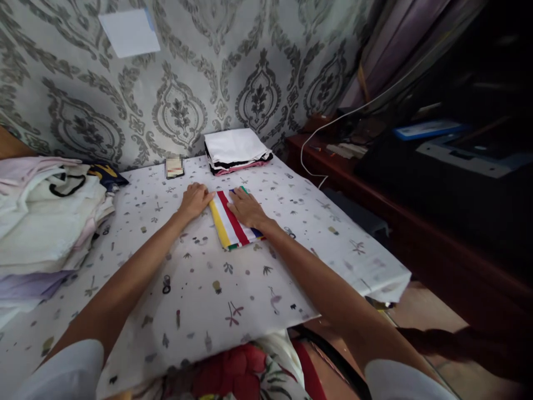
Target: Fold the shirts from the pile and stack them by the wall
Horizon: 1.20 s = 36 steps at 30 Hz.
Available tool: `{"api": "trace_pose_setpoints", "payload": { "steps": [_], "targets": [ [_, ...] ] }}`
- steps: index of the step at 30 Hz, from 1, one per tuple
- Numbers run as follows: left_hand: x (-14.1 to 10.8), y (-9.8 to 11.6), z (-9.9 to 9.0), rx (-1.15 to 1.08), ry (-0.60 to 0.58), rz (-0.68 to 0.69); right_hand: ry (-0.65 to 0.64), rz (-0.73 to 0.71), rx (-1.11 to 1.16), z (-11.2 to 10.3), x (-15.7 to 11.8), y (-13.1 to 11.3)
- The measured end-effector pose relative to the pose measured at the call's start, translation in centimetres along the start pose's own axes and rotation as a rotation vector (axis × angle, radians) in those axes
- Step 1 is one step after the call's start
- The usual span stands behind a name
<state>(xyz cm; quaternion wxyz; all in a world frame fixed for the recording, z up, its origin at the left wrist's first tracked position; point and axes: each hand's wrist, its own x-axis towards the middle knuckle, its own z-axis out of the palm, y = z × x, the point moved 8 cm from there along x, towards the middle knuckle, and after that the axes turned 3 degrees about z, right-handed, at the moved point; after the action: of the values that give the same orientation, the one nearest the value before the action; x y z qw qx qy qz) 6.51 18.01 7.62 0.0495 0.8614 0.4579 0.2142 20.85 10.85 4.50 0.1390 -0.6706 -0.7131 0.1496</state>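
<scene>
A folded striped cloth in yellow, white, red and blue, with a bit of green at its edges, lies flat on the patterned white sheet. My left hand rests at the cloth's upper left corner, its thumb reaching the edge and its fingers on the sheet. Across the upper right part of the cloth lies my right hand, palm down with the fingers stretched out. Neither hand grips the cloth.
Behind the cloth sits a folded stack with white on top. A small card-like item stands near the wall. Heaped clothes fill the left side. To the right, a dark red desk carries a white cable.
</scene>
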Motion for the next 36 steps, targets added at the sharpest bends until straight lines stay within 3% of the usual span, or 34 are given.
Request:
{"api": "trace_pose_setpoints", "payload": {
  "steps": [3, 6, 9, 15, 18, 22, 25, 27, 30, 33, 36],
  "targets": [
    [-3.9, 3.9, -3.0, -0.131, 0.105, 0.212, 0.004, -0.011, 0.019, 0.2, 0.1, 0.2],
    [-9.3, 9.2, -3.9, -0.117, -0.036, 0.531, -0.003, -0.014, 0.031, 0.2, 0.1, 0.2],
    [-13.8, 12.8, -2.9, 0.144, -0.167, 0.748, -0.005, -0.008, 0.024, 0.0, 0.0, 0.0],
    [-14.9, 13.8, -0.9, 0.533, -0.217, 0.681, 0.001, -0.006, 0.019, -0.1, -0.1, -0.1],
    [-15.9, 13.6, -0.7, 0.513, -0.247, 0.688, 0.025, -0.008, 0.040, 0.0, 0.0, 0.1],
    [-17.3, 13.3, -1.9, 0.421, -0.211, 0.695, 0.037, 0.001, 0.038, -0.1, -0.1, 0.2],
    [-16.3, 13.4, -3.9, 0.244, -0.127, 0.630, 0.024, 0.012, 0.004, -0.6, -0.4, -0.3],
    [-13.9, 12.7, -5.1, 0.076, -0.058, 0.498, 0.066, 0.018, -0.033, -1.7, -1.1, -1.2],
    [-9.0, 9.9, -5.6, -0.165, 0.042, 0.286, 0.182, -0.058, -0.108, -3.4, -3.1, -3.7],
    [-4.4, 6.8, -3.6, -0.336, 0.024, 0.189, 0.141, -0.240, -0.114, -2.7, -5.9, -6.8],
    [-1.7, 5.4, 0.3, -0.399, -0.168, 0.189, 0.003, -0.323, -0.070, -0.2, -8.2, -7.8]
  ]
}}
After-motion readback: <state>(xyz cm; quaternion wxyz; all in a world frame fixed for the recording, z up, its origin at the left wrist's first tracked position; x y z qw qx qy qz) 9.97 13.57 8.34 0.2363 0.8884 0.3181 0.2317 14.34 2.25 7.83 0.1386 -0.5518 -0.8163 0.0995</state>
